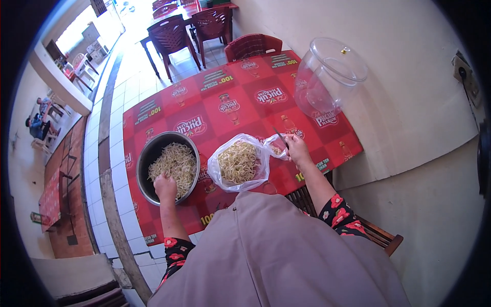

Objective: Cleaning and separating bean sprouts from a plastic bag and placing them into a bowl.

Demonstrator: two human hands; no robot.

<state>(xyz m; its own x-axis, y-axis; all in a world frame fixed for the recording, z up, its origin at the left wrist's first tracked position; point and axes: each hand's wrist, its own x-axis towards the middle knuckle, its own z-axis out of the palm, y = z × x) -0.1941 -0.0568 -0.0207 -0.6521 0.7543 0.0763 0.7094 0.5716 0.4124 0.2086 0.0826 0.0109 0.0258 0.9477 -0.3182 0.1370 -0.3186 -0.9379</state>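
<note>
My left hand (165, 187) reaches into a round grey metal bowl (142, 188) at the left of the table. Its fingers are curled in at the near side of the bean sprouts (180, 159) lying there, and the fingertips are partly hidden. Beside the bowl, a white plastic bag (262, 171) stands with its mouth spread, full of more bean sprouts (238, 162). My right hand (297, 149) is closed round a small knife (279, 135), its dark blade pointing up and to the left. Just under that hand lies a smaller clear bag (274, 147) with pale bits in it.
The red patterned tablecloth (215, 102) covers the table. A large clear plastic tub (319, 84) stands at the far right near the wall. Red plastic chairs (253, 47) are beyond the far edge; a wooden chair (381, 236) is at the near right. People (38, 123) sit far left.
</note>
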